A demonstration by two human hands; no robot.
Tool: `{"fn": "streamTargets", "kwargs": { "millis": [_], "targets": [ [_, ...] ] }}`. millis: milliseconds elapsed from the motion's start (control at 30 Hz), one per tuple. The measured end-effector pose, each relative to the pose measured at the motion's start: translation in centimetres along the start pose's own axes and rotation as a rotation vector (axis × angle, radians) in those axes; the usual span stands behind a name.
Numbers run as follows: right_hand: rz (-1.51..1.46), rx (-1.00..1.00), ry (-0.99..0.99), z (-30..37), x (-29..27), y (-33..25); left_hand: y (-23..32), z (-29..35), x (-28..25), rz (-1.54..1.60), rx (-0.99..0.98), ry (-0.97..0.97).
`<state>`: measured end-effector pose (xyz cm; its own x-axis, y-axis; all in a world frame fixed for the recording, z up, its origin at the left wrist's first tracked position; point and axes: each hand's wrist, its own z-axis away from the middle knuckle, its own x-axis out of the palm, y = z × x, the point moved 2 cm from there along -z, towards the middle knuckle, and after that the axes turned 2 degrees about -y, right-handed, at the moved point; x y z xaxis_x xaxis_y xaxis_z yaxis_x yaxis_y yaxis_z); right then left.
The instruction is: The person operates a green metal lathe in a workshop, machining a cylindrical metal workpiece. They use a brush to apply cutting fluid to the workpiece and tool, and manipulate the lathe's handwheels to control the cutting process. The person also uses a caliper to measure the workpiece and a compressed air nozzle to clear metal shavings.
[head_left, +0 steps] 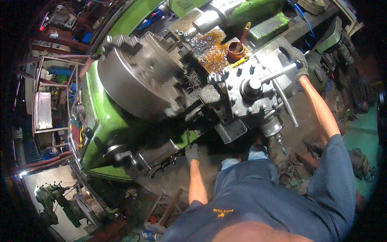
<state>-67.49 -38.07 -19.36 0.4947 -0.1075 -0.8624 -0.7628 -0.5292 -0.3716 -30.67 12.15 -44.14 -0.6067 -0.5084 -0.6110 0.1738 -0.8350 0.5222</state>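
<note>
My left hand (192,153), in a grey glove, is closed round a dark upright lever (188,138) at the front of a green lathe (98,94). My right hand (299,66), gloved too, is beside the black ball knob (298,63) of the tool post handle (280,73). The knob lies in front of that hand, and how its fingers are bent is hard to make out. Between my hands is the square tool post (236,94) with several bolts round its top. Left of it stands the large jawed chuck (133,76), its surface slightly smeared.
A red pot (235,52) with a brush (243,36) stands in oily metal chips behind the tool post, near a yellow-handled tool (238,63). The tailstock (213,16) is at the back. A metal rack (50,97) stands left, and machine parts (358,163) lie right.
</note>
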Motion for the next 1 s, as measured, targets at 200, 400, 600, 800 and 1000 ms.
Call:
{"fn": "streamTargets", "kwargs": {
  "millis": [200,400,600,800,1000],
  "targets": [
    [0.043,-0.005,-0.031,-0.3,0.0,0.3,-2.8,-3.5,1.1,0.687,-0.393,-0.164],
    [0.033,0.013,-0.031,-0.3,0.2,0.2,0.5,-2.6,-0.6,0.779,-0.388,-0.159],
    [0.079,-0.025,-0.039,-0.4,0.4,0.9,1.0,-1.8,-1.0,0.781,-0.393,-0.195],
    [0.069,-0.032,-0.014,-0.3,0.6,0.6,0.1,-2.7,-0.6,0.807,-0.428,-0.171],
    [0.055,-0.044,0.011,-0.4,0.5,0.5,-1.0,-3.3,-0.8,0.820,-0.436,-0.236]
  ]
}}
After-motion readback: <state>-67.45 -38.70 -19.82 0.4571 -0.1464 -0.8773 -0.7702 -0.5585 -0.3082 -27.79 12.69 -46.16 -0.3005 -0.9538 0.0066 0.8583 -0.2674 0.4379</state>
